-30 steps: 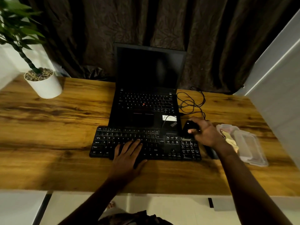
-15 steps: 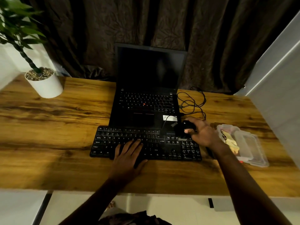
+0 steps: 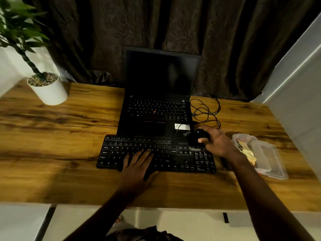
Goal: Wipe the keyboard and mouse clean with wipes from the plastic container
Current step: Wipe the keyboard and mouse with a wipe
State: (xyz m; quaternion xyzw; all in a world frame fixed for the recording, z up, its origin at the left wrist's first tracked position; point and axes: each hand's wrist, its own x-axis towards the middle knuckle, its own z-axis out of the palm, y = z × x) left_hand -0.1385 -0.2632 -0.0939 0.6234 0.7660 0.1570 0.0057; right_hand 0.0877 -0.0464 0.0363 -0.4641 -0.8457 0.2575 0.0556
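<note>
At frame centre the flat black plastic keyboard lies on the wooden desk. The left hand rests on it with fingers straight, hiding the middle keys. Right of centre, the right hand curls round the small black mouse, whose dark outline is hard to trace. At the right edge, the contents of the clear plastic container are blurred.

Open laptop, potted plant and cable on wooden desk.
</note>
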